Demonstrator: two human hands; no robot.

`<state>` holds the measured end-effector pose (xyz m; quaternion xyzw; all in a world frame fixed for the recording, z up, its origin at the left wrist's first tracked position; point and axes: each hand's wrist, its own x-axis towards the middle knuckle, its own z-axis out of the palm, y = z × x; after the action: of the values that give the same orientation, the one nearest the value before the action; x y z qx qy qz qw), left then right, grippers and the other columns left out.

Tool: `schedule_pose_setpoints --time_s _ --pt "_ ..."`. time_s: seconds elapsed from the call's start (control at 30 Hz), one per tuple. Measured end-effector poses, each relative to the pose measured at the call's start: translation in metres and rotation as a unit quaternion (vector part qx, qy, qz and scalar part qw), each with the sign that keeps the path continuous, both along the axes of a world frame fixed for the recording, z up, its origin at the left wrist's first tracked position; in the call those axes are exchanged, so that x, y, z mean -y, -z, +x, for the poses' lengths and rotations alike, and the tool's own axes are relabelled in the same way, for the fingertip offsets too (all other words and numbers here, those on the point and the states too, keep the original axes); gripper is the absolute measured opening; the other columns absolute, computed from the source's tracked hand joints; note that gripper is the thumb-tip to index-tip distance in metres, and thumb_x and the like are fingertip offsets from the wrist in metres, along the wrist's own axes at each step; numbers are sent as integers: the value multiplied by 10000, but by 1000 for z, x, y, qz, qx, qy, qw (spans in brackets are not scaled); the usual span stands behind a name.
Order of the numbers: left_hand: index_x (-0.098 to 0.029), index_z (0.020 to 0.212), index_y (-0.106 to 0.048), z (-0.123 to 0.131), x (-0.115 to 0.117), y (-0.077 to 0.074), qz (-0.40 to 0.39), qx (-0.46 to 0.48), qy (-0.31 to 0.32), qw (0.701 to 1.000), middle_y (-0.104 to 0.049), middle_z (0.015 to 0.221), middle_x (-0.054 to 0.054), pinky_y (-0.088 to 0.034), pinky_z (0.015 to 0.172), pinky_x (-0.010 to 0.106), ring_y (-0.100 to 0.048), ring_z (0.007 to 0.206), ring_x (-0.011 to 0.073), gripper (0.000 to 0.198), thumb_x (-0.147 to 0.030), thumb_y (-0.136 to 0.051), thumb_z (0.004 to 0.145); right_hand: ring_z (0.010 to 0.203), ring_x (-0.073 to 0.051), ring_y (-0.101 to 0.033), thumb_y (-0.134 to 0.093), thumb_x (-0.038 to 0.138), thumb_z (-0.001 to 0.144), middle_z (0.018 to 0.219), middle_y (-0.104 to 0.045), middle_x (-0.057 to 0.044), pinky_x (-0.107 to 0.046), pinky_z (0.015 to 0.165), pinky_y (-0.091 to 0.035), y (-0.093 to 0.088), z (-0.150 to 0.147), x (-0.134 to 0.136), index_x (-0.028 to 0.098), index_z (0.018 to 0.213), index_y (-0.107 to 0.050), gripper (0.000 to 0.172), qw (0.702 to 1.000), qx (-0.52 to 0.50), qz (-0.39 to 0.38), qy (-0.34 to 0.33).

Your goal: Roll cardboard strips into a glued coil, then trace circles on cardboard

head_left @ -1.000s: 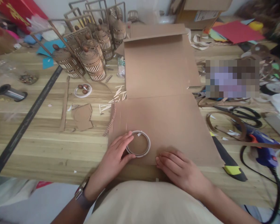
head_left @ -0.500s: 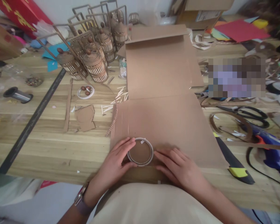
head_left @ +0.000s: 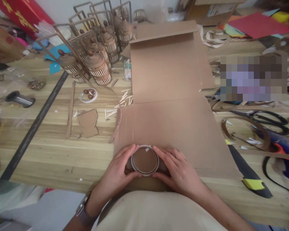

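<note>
A pale roll of tape [head_left: 144, 174], ring-shaped with a small white tab at its inner edge, lies on the near edge of the brown cardboard sheet [head_left: 168, 125]. My left hand [head_left: 119, 166] curves around its left side, fingertips at the top and thumb at the bottom. On the opposite side, my right hand [head_left: 177, 166] touches it in the same way, so both hands enclose the roll. Brown cardboard shows through the ring.
Several lidded cardboard baskets [head_left: 97, 67] with tall handles stand at the back left. A cut cardboard piece [head_left: 88, 123], white sticks [head_left: 110, 113] and a ring with brown balls lie left. Black scissors [head_left: 274, 120], a yellow-black tool [head_left: 252, 183] and a blue glue gun [head_left: 287, 168] lie right.
My right hand has moved left and now touches the roll's right side; before, it lay just apart from it. The roll sits slightly lower in view, and my left hand stays on it.
</note>
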<state>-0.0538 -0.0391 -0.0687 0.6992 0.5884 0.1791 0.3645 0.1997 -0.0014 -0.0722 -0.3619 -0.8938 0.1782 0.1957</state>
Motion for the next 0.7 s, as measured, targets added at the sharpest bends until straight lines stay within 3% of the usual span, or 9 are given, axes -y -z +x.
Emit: schedule_pose_setpoints --time_s 0.37,0.7 --pt "-256 1493 -429 -1 -1 4 9 16 -5 1000 -568 1472 133 -419 1151 547 -477 1406 325 790 -356 -795 800 1005 -283 -649 -627 400 942 1212 -720 -151 -433 843 -549 4 -1 0 178 1571 -238 772 1000 -13 1 6" --pt "-259 1481 -458 0 -1 3 4 20 -14 1000 -595 1441 137 -423 1143 558 -496 1388 339 788 -478 -782 797 994 -286 -659 -650 390 922 1187 -730 -144 -431 826 -555 6 1 -2 195 1562 -278 766 1000 -13 -17 7"
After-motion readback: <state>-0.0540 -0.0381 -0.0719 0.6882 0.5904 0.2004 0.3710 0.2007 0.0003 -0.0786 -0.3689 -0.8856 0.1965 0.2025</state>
